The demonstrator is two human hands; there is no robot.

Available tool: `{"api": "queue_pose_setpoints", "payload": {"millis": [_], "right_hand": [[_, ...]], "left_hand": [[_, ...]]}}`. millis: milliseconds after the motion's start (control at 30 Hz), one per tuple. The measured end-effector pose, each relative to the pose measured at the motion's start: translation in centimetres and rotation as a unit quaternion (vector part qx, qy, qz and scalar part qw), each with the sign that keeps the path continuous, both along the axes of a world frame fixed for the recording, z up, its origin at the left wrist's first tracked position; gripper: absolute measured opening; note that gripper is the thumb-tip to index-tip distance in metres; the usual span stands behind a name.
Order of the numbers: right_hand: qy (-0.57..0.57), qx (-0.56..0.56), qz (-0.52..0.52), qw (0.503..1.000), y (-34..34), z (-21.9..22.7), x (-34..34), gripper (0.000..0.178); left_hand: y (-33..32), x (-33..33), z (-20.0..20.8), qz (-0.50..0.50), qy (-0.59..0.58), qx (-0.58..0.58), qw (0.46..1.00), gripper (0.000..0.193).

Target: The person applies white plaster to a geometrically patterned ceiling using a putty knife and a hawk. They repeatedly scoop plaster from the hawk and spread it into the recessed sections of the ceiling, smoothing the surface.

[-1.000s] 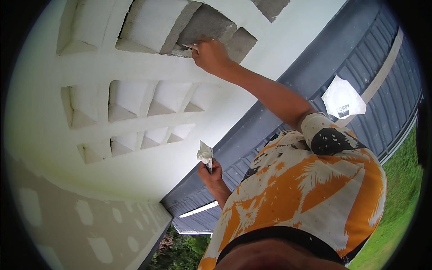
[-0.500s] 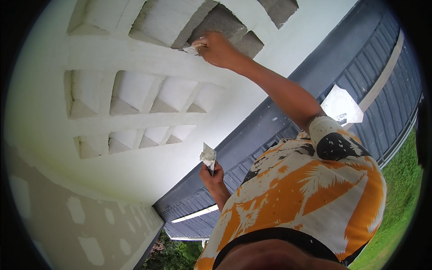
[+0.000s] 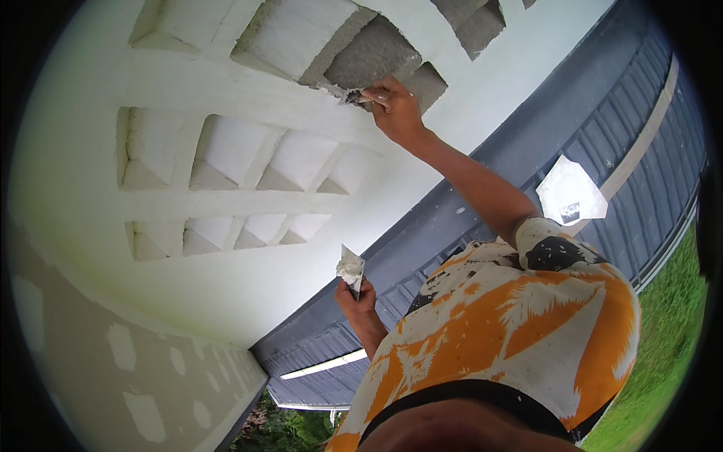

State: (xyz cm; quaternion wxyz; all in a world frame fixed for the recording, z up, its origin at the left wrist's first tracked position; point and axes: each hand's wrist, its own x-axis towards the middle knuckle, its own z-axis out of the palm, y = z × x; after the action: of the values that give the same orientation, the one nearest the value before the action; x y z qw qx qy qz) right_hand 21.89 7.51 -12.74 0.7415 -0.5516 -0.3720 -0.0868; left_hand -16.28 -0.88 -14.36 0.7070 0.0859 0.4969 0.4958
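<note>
The right hand (image 3: 398, 111) is closed around a small bladed tool (image 3: 352, 97), smeared white, at the near edge of a bare grey recess (image 3: 376, 53) in the white wall (image 3: 482, 98). The left hand (image 3: 357, 296), nearer and to the left, has its fingers folded around a flat metal plate (image 3: 358, 275) bearing a lump of white paste (image 3: 348, 268). Farther left are pale recesses (image 3: 303, 160); to the right, a white sheet (image 3: 571, 188) lies on dark ribbed panels (image 3: 633, 222), with grass (image 3: 666, 324) at the right edge.
</note>
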Motion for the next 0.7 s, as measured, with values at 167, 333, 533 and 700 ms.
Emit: {"api": "queue_pose_setpoints", "payload": {"millis": [167, 333, 533, 700], "right_hand": [[0.042, 0.051, 0.053, 0.996, 1.3, 0.8, -0.3, 0.027], [-0.083, -0.077, -0.08, 0.99, 1.3, -1.6, 0.6, 0.025], [-0.064, 0.003, -0.01, 0.998, 2.8, 0.5, 0.7, 0.029], [-0.187, -0.046, -0.024, 0.981, 2.2, -2.8, 2.4, 0.028]], "left_hand": [[0.1, 0.9, 0.3, -0.009, 0.013, -0.007, 1.0, 0.021], [-0.7, 0.7, 0.3, -0.008, -0.015, 0.011, 1.0, 0.02], [-0.6, 1.6, 0.4, 0.002, -0.016, -0.001, 1.0, 0.019], [-0.3, 1.6, -0.2, -0.025, -0.026, -0.011, 0.999, 0.017]]}}
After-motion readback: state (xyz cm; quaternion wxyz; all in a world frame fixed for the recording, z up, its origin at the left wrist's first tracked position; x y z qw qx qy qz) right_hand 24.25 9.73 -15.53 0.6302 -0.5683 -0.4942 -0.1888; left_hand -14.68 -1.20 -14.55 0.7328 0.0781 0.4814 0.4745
